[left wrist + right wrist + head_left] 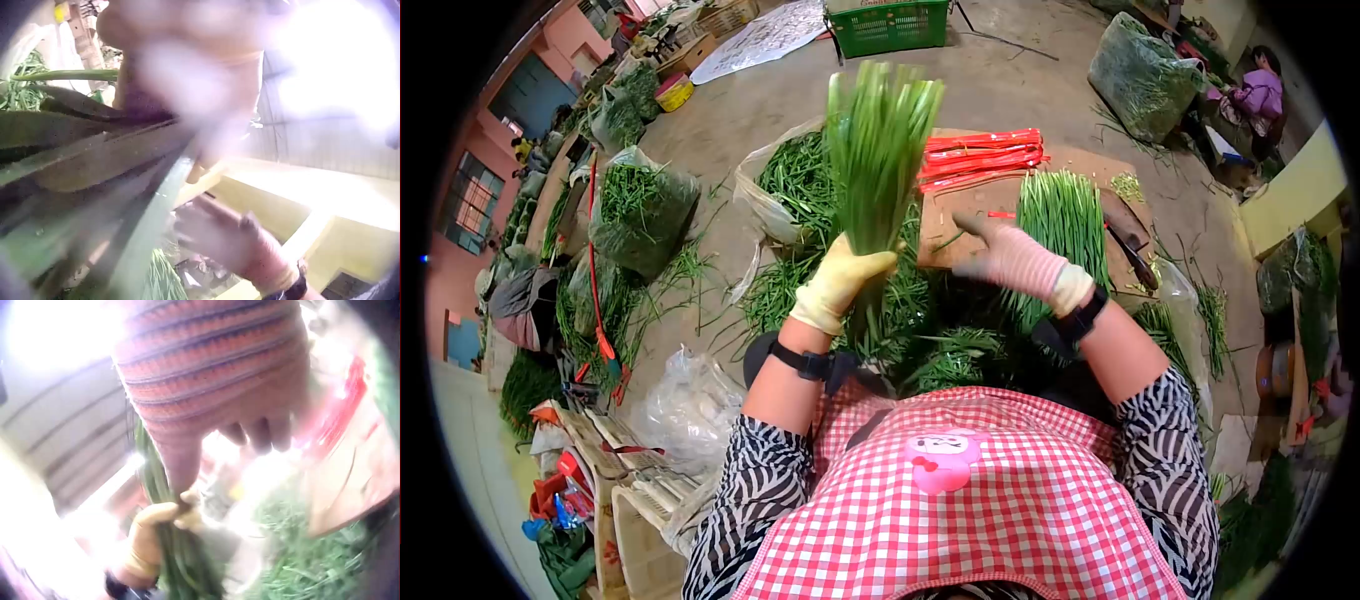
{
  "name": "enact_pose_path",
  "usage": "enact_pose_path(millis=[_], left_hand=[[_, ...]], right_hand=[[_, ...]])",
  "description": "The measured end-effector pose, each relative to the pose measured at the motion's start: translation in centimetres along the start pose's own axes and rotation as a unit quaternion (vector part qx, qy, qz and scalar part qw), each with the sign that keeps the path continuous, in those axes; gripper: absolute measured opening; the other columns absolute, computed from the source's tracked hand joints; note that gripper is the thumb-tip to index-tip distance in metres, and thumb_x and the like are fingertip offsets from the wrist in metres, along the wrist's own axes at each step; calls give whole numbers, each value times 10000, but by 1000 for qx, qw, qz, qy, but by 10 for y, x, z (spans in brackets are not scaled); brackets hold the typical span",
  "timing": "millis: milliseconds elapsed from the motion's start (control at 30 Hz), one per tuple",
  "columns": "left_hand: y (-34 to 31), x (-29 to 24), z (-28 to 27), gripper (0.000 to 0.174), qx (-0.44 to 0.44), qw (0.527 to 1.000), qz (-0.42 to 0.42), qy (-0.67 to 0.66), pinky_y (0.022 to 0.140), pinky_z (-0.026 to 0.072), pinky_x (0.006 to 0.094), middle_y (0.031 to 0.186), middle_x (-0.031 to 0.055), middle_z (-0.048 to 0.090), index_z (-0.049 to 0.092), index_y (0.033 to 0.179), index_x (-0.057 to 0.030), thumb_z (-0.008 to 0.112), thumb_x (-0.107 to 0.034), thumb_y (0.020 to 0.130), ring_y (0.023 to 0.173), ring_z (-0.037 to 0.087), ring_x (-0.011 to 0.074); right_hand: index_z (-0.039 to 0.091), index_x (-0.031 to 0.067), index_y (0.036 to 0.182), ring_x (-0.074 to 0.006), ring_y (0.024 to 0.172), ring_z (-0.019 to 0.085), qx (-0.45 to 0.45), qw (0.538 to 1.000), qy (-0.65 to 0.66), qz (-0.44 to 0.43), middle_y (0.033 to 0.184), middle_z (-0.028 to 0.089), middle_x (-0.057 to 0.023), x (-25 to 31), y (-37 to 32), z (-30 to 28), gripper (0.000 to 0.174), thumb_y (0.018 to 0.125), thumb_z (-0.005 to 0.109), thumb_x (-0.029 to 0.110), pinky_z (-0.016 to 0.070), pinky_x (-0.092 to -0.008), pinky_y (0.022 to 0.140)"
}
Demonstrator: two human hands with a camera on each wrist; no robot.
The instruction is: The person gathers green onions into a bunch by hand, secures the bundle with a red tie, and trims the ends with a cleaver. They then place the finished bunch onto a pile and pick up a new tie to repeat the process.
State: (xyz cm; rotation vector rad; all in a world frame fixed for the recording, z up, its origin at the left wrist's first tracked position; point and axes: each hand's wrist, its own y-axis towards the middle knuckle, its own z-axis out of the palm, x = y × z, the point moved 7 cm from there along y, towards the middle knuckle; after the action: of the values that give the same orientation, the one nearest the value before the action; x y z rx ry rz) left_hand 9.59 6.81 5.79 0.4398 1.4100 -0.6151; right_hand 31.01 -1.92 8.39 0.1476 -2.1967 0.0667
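While a bunch of chive-like green stalks [878, 160] rises from the left hand's [838, 278] grip beside the board's [940, 205] left edge, it partly hides an open plastic bag [750, 185] of greens. Red strips [982, 158] lie along the board's far edge, a second stalk bundle [1060, 212] toward its right. Over the near edge, the right hand [1022, 268] reaches, fingers extended but blurred.

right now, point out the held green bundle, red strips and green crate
Held green bundle [876, 160], head view: middle of its stalks.
Red strips [1000, 152], head view: middle of the pile.
Green crate [892, 34], head view: its near wall.
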Motion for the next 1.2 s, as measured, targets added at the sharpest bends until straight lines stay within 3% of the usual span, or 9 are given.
enact_pose_path(millis=[167, 233, 333, 467, 633, 800, 900, 1000, 1200], left_hand=[[22, -5, 34, 292, -138, 894, 135, 405, 743, 570, 411, 949, 171, 711, 682, 1102, -10, 714, -80, 821, 838, 706, 306], [23, -3, 52, 244, -183, 784, 183, 564, 753, 586, 479, 935, 220, 703, 691, 1026, -8, 747, -151, 836, 846, 713, 400], [17, 6, 75, 364, -114, 777, 133, 604, 757, 594, 475, 931, 201, 703, 670, 1032, 13, 822, -216, 793, 846, 708, 408], [-1, 21, 65, 1075, 34, 964, 143, 222, 1202, 365, 404, 1573, 238, 457, 178, 1646, 7, 851, -238, 844, 1454, 456, 314], [-2, 56, 54, 839, 156, 963, -100, -195, 1133, 446, 400, 1495, 99, 549, 385, 1585, -48, 718, -497, 960, 1344, 538, 210], [-9, 69, 57, 763, 227, 963, -65, -129, 976, 519, 373, 1238, 74, 695, 547, 1438, -29, 833, -395, 833, 1096, 666, 226], [-17, 77, 35, 599, 235, 958, -124, -105, 972, 539, 418, 933, 67, 693, 598, 1283, -23, 858, -249, 794, 877, 690, 228], [-24, 81, 35, 515, 259, 935, -89, -224, 987, 550, 500, 908, 75, 673, 587, 1251, -40, 837, -191, 827, 823, 680, 243], [-28, 78, 29, 539, 271, 930, -109, -221, 929, 563, 494, 874, 59, 634, 574, 1286, -50, 836, -170, 831, 718, 641, 221]], right_hand=[[619, 20, 1348, -205, 1063, 670, -63, 924, 374, -41, 1202, 720, -83, 13, 61, 34, 498, 940, 774, 260, 542, -372, 943], [655, 37, 1234, -190, 934, 667, -141, 865, 474, 83, 1063, 727, -70, -1, 69, 41, 352, 951, 765, 215, 560, -370, 813], [682, 30, 1169, -198, 833, 671, -154, 833, 505, 165, 967, 728, -74, -18, 63, 49, 300, 935, 761, 200, 566, -374, 764], [709, 12, 1129, -201, 810, 680, -204, 846, 453, 196, 940, 738, -88, -43, 43, 42, 318, 901, 767, 226, 569, -371, 733], [693, -11, 1166, -210, 846, 695, -169, 881, 411, 163, 1006, 765, -143, -20, 35, 63, 409, 891, 771, 281, 570, -384, 767], [651, -23, 1192, -274, 870, 722, -164, 980, 0, -112, 998, 755, -176, 54, 26, 43, 507, 832, 789, 306, 591, -387, 788], [577, -25, 1370, -272, 1128, 701, -14, 996, 72, 45, 1207, 723, -212, 50, 21, 30, 631, 836, 794, 234, 547, -379, 986], [475, 9, 1503, -262, 1223, 639, -93, 949, 298, -48, 1416, 617, -156, 16, 39, 7, 749, 862, 831, 161, 523, -390, 1070], [589, -7, 1366, -174, 954, 694, -174, 968, 181, -20, 1031, 716, -84, 32, 38, -24, 616, 850, 854, 200, 582, -323, 879]])
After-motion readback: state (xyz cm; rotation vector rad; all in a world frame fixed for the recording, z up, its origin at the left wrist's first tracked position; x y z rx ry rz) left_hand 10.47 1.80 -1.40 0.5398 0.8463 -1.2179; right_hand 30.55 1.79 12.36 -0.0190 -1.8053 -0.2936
